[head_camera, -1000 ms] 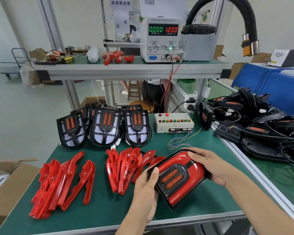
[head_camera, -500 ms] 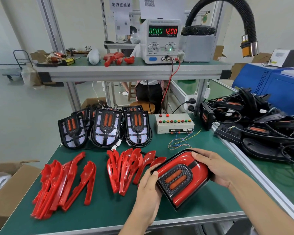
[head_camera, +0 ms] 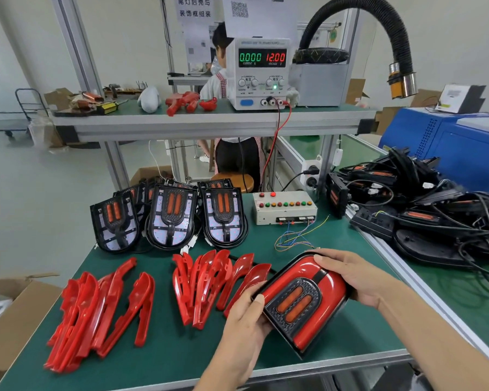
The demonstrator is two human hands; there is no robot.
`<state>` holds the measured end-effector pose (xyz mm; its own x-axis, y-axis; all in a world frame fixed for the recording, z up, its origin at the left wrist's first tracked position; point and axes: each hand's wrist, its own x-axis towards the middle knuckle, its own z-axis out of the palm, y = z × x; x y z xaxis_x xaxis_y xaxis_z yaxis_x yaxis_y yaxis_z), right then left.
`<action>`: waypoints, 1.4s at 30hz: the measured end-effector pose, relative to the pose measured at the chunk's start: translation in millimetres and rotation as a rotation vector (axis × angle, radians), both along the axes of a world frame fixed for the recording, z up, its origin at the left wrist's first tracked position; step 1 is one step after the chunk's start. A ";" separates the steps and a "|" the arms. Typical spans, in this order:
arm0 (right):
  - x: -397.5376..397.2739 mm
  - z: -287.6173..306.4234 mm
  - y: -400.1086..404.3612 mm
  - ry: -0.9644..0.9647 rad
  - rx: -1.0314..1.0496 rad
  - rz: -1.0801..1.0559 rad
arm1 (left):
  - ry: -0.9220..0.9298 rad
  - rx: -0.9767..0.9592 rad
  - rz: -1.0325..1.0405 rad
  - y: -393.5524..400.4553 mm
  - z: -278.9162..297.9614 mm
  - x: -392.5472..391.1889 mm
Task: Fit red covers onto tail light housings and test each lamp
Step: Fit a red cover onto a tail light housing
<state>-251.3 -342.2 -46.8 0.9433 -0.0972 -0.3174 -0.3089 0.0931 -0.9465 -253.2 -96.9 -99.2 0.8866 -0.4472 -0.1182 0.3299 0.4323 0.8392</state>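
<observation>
From the head camera, I see the black tail light housing with glossy red plastic covers on it [head_camera: 302,303] held just above the near right part of the green bench mat [head_camera: 164,356], tilted with its rounded end away from me. My left hand [head_camera: 244,323] grips its near-left edge, thumb curled over the rim; my right hand [head_camera: 353,275] clasps the far-right rounded end, fingers wrapped over the red shell. Both covers look seated either side of the black honeycomb centre with its two orange lenses, so I judge the step in hand is the final press and check. To do it well, I would squeeze evenly along the seam, thumbs working round the rim until each clip sits flush, and keep my fingers off the lenses. Then the lamp's plug goes to the grey test box with coloured buttons [head_camera: 284,207], wired to the white bench power supply [head_camera: 261,73], which reads twelve volts and zero current. Loose red covers [head_camera: 215,286] lie just beside the lamp; bare housings [head_camera: 171,218] stand behind them.
</observation>
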 end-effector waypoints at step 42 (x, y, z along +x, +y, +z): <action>3.2 -35.6 -69.9 0.125 -0.741 -0.001 | -0.334 1.714 0.179 10.4 37.4 202.2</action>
<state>-248.1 -412.1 -82.4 0.9043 -0.3279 -0.2735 -0.4186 -0.5543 -0.7194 -51.0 -86.4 -61.8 0.9891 0.0732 -0.1281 0.1153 -0.9251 0.3619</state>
